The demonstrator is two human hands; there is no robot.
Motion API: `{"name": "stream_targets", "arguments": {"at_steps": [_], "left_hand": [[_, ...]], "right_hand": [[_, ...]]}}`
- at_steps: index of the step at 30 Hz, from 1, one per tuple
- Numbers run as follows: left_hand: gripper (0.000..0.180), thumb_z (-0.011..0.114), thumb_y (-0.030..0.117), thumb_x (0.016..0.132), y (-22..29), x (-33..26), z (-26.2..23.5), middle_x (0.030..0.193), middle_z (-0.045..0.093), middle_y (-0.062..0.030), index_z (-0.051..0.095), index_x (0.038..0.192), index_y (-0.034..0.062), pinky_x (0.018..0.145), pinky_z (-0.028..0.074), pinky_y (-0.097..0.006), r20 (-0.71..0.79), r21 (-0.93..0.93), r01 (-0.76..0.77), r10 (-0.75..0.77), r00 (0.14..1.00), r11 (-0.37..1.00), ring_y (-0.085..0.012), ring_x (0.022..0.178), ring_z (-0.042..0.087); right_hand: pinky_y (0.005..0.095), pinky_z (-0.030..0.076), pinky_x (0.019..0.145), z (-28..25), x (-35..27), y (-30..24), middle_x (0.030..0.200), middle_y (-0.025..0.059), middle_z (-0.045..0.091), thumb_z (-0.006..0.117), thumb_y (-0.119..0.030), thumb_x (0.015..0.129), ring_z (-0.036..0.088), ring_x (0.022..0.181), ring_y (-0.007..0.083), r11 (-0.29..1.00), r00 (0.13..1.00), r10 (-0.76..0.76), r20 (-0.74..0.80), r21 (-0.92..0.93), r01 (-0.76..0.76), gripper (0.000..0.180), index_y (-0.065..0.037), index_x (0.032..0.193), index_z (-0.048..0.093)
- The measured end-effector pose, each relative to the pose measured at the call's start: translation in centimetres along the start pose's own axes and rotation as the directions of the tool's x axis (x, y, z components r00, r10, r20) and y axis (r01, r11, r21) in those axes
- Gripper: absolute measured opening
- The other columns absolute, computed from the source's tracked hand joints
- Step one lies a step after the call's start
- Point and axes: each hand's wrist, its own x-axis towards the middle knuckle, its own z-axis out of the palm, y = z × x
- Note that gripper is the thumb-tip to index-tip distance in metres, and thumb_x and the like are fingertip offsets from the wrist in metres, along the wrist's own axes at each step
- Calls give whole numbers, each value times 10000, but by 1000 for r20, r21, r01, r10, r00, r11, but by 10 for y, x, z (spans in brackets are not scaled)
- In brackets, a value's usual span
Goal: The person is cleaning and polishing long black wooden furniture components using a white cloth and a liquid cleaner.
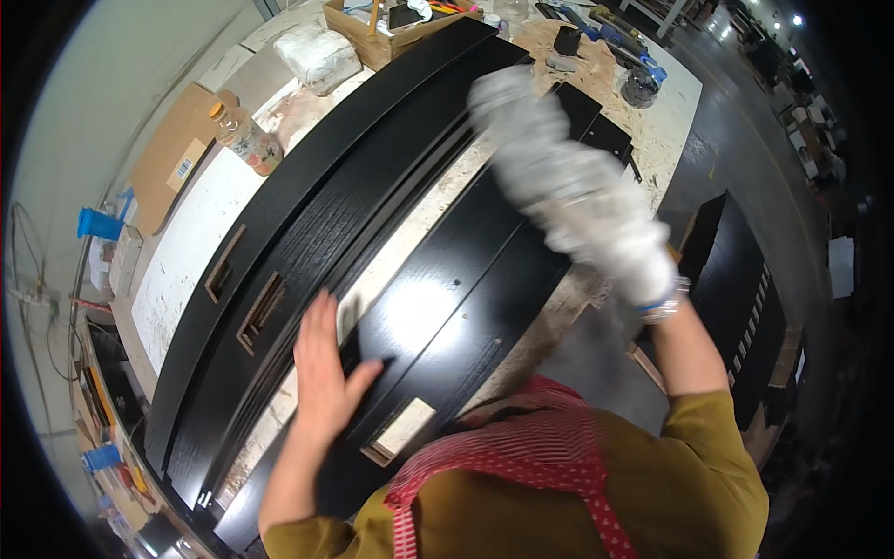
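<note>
My left hand [326, 368] lies flat, fingers apart, on the near end of a long glossy black panel [466, 279] that has a rectangular cut-out near its lower end. My right hand [568, 182] is blurred with motion above the same panel's far half; it is wrapped in or gripping a bundle of white cloth [545, 154], and the fingers are hidden. Two more long black panels [307, 214] with slot cut-outs lie side by side to the left on the workbench.
The dusty workbench [200, 242] carries a plastic jar [250, 140], a white bag [317, 54], a cardboard box of tools [391, 23] and scattered tools at the far end. More black panels [745, 298] lean on the floor at right. Shelves with blue items stand at left.
</note>
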Motion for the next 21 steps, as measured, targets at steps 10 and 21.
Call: {"name": "stream_targets", "arguments": {"at_steps": [10,21], "left_hand": [[928,773,427,680,5,-58,36,1365,437,-185,396,1427,25,1065,298,-484,-60,356,203,-194,979,912,-359,1237,430],[918,742,483,658,7,-59,40,1341,465,-191,447,1392,16,1043,316,-485,-90,375,222,-203,975,900,-371,1212,450]], "right_hand": [[319,487,966,25,138,49,1289,125,618,463,-183,952,616,1138,289,925,983,-181,-33,333,182,378,-115,1300,596],[366,522,827,35,146,76,961,117,628,491,-165,904,617,879,300,799,822,-561,-94,199,568,256,-102,1141,566]]}}
